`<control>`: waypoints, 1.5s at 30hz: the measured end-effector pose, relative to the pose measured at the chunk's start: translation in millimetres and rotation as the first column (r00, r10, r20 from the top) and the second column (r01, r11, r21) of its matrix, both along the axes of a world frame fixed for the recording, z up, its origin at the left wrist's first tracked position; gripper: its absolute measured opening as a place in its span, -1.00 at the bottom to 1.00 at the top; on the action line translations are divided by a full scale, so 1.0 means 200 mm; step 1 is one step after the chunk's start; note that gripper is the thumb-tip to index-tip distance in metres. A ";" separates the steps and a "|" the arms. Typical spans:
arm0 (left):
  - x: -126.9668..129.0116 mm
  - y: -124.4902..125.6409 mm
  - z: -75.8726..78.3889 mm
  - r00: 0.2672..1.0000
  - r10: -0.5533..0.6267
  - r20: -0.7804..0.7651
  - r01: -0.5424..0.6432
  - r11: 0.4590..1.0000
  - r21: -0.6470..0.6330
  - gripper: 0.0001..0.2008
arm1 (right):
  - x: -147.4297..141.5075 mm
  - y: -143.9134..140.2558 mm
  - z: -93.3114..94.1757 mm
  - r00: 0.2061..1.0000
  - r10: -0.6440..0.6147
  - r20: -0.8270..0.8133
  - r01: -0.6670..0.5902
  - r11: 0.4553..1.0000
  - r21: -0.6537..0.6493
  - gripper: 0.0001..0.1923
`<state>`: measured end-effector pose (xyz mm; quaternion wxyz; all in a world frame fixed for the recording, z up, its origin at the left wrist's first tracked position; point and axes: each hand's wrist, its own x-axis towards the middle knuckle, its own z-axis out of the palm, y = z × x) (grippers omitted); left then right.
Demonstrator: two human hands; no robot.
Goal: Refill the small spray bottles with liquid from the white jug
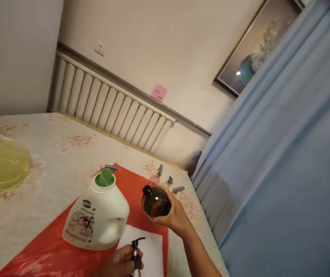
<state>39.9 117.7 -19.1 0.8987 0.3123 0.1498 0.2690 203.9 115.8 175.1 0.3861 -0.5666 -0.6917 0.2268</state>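
My right hand [173, 217] is wrapped around a dark amber bottle [155, 203], whose uncapped-looking neck tips toward the left. Low in the view, my left hand [121, 261] grips a black pump head [136, 254] with its spout pointing right. Between the hands and further left stands a large white jug [95, 219] with a printed label and a side handle. A green spout [105, 178] shows inside the jug's open mouth. The bottle is apart from the jug, and its contents cannot be made out.
Under the jug lies a red sheet [142, 179], with white paper [150, 246] on it. Several spray bottles [156, 175] stand behind my right hand. A yellow translucent bag [3, 161] rests at left on the floral tablecloth [52, 142]. A blue curtain [283, 154] hangs along the right.
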 end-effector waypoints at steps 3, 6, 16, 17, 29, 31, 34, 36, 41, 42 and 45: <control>-0.02 -0.02 0.12 0.996 0.062 -0.063 -0.058 0.997 0.059 -0.65 | 0.08 -0.13 -0.12 0.981 -0.053 -0.188 0.049 0.998 -0.028 -0.15; -0.06 -0.02 0.27 0.976 0.198 -0.093 -0.182 0.970 0.161 -0.62 | 0.14 -0.24 -0.24 0.948 -0.096 -0.304 0.088 0.995 -0.039 -0.14; -0.16 -0.03 0.73 0.762 0.646 -0.046 -0.551 0.684 0.478 -0.57 | 0.17 -0.50 -0.47 0.895 -0.197 -0.400 0.175 0.980 -0.092 -0.09; -0.17 -0.04 0.76 0.743 0.668 -0.030 -0.568 0.654 0.500 -0.57 | 0.17 -0.51 -0.48 0.893 -0.192 -0.406 0.171 0.981 -0.089 -0.09; -0.13 -0.07 0.85 0.667 0.744 0.027 -0.569 0.486 0.664 -0.61 | 0.14 -0.63 -0.58 0.912 -0.148 -0.382 0.123 0.988 -0.089 0.00; -0.11 -0.08 0.83 0.679 0.734 0.002 -0.544 0.501 0.673 -0.60 | 0.12 -0.64 -0.57 0.910 -0.128 -0.394 0.106 0.991 -0.077 -0.01; -0.08 -0.11 0.81 0.704 0.709 -0.036 -0.491 0.522 0.698 -0.59 | 0.09 -0.64 -0.54 0.911 -0.134 -0.390 0.113 0.991 -0.077 -0.01; -0.06 -0.12 0.78 0.732 0.678 -0.062 -0.442 0.542 0.714 -0.58 | 0.06 -0.64 -0.52 0.911 -0.131 -0.391 0.110 0.991 -0.076 -0.01; -0.03 -0.13 0.67 0.805 0.580 -0.123 -0.316 0.596 0.738 -0.60 | 0.01 -0.63 -0.49 0.892 -0.093 -0.443 0.066 0.995 -0.076 -0.04; -0.02 -0.13 0.64 0.815 0.564 -0.134 -0.298 0.606 0.737 -0.59 | 0.00 -0.63 -0.48 0.886 -0.087 -0.456 0.059 0.995 -0.077 -0.04; -0.02 -0.14 0.60 0.837 0.522 -0.163 -0.252 0.632 0.733 -0.58 | -0.01 -0.63 -0.47 0.874 -0.099 -0.476 0.064 0.994 -0.089 -0.05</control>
